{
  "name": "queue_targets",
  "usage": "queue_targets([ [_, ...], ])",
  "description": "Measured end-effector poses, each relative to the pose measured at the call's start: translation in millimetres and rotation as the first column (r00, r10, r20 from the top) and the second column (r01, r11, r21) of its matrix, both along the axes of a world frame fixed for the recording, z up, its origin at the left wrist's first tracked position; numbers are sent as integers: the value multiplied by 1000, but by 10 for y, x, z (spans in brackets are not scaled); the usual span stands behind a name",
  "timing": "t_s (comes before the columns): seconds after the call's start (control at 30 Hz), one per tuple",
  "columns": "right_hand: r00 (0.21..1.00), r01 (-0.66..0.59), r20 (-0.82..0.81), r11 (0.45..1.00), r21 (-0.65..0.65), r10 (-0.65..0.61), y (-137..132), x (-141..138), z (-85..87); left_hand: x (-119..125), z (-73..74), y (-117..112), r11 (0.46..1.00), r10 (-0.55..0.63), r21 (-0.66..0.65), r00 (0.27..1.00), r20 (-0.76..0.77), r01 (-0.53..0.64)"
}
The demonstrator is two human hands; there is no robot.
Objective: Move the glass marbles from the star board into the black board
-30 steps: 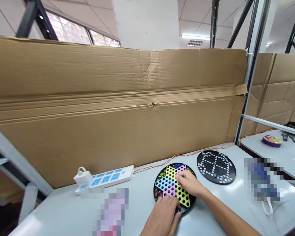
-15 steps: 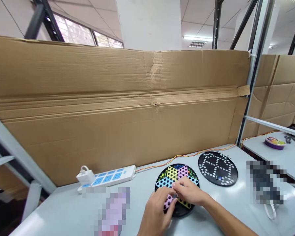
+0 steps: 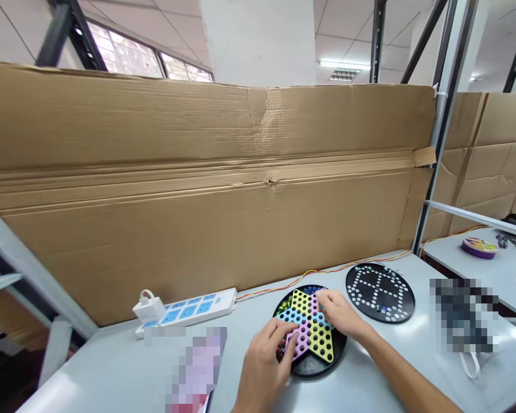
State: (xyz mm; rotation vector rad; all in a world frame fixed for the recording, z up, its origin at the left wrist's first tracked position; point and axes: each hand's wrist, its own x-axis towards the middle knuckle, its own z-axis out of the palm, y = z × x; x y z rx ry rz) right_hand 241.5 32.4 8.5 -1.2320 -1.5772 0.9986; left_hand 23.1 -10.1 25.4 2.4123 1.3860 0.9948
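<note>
A round black game board (image 3: 310,331) with a star of yellow, pink and blue perforated panels lies on the grey table (image 3: 112,367) in front of me. My left hand (image 3: 264,358) rests at the board's near left edge, its fingers bent with the tips on a pink panel. My right hand (image 3: 339,312) lies on the board's far right part, its fingers curled onto the panels there. Small coloured beads show in the black rim between the star's points. What the fingertips grip, if anything, is hidden.
A second black disc (image 3: 379,291) with white dots lies to the right. A white power strip (image 3: 184,308) with a plug sits at the left, and a coloured wire (image 3: 327,269) runs along a tall cardboard wall (image 3: 206,183). Blurred items lie near left and right.
My left hand moved from the board's near edge up onto the pink panel. My right hand shifted from the centre to the board's far right part. The view swung slightly.
</note>
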Motion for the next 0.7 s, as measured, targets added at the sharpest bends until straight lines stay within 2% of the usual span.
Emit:
queue_targets([
  [0.07, 943, 234, 208, 961, 145, -261, 81, 240, -8, -53, 17, 47, 997, 56, -43, 998, 3, -56],
  [0.13, 806, 378, 425, 911, 166, -412, 143, 509, -25, -118, 25, 106, 990, 121, -73, 993, -11, -122],
  [0.23, 596, 530, 661, 842, 103, -455, 178, 850, -56, -219, 16, 190, 973, 190, -120, 978, -85, -199],
  [0.33, 474, 593, 771, 802, 78, -425, 167, 1012, -87, -291, 8, 234, 966, 143, -183, 968, -209, -182],
  [0.53, 386, 611, 836, 787, 85, -390, 164, 949, -108, -298, 62, 208, 951, 19, -291, 956, -291, -107],
  [0.7, 420, 605, 809, 791, 88, -411, 160, 862, -66, -263, 120, 189, 943, 17, -297, 916, -402, -148],
])
